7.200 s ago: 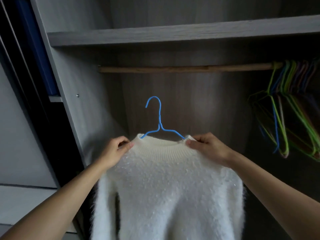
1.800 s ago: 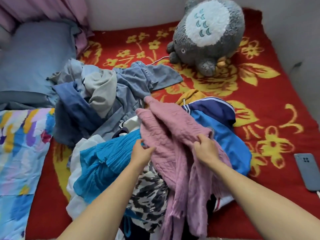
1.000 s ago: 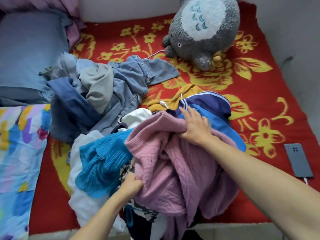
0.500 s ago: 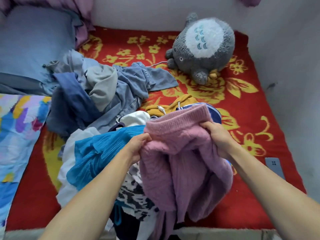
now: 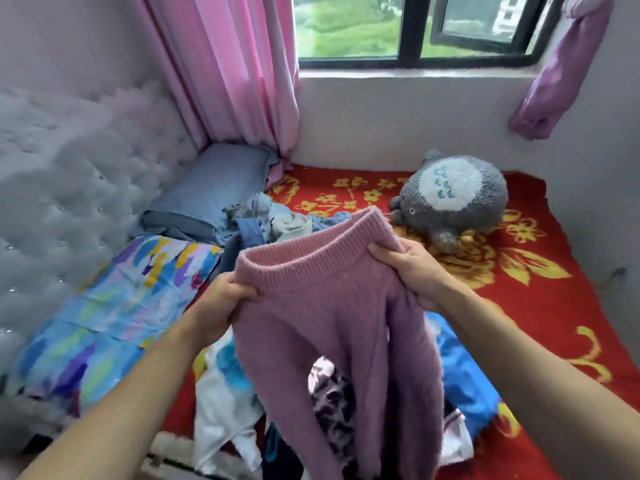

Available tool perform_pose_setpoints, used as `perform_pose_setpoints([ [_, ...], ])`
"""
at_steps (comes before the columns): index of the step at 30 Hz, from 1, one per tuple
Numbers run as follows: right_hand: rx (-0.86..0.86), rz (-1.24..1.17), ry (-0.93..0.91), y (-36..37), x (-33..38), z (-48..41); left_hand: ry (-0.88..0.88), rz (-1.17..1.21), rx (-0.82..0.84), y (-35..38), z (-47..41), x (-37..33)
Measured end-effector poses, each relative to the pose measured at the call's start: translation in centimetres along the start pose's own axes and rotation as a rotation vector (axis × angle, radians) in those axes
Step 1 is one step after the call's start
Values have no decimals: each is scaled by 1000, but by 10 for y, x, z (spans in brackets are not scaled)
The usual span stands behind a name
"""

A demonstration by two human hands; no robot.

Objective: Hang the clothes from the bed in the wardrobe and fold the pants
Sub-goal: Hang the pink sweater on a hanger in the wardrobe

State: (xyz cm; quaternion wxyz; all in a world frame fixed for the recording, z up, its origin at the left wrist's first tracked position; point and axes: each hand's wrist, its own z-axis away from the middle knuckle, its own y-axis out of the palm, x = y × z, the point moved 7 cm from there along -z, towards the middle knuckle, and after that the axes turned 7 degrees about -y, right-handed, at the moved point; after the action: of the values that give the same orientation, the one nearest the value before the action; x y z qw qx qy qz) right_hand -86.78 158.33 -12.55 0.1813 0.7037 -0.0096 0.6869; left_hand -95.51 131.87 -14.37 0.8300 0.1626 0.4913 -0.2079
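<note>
- A home bedroom — a padded, tufted headboard (image 5: 76, 188) fills the left of the frame, with a blue pillow (image 5: 214, 181) against it.
- A red flowered blanket (image 5: 540, 306) covers the mattress at right, and a grey plush toy (image 5: 457, 199) lies on it.
- A pink curtain (image 5: 235, 64) and a window (image 5: 408, 26) sit at the top — a loose heap of clothes (image 5: 221, 403) at lower centre.

I had the pink knit sweater (image 5: 332, 323) lifted above the pile, ribbed opening on top and gaping, neck or hem I couldn't tell, the rest hanging limp. My left hand (image 5: 221, 299) gripped its left edge and my right hand (image 5: 412, 268) its right. Below it, near, all crumpled: a white garment (image 5: 221, 403), a black-and-white patterned piece (image 5: 332, 403), and a bright blue garment (image 5: 464, 382) to the right. Farther back sat a bunched grey and denim-blue heap (image 5: 277, 223).
</note>
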Motion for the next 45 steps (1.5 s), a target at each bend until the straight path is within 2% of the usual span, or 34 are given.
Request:
perform_pose_setpoints([
  [7,386,-40,14,141,7,48,65,184,-383,-55,190,23],
  [13,733,-56,7,286,29,117,21,91,-848,-126,361,43],
  [17,944,-39,50,373,19,177,16,79,-1058,-159,460,76],
  [22,1108,27,83,467,-11,263,25,80,-1300,-198,584,131],
  [26,1247,107,27,540,-34,337,64,141,-1404,-224,674,172],
  [36,1347,237,-17,722,-97,478,53,134,-1577,-312,866,244],
  [41,1427,403,-215,805,-116,528,86,137,-1706,-351,931,264],
  [45,1492,453,-272,870,-129,559,107,154,-1780,-394,969,283],
])
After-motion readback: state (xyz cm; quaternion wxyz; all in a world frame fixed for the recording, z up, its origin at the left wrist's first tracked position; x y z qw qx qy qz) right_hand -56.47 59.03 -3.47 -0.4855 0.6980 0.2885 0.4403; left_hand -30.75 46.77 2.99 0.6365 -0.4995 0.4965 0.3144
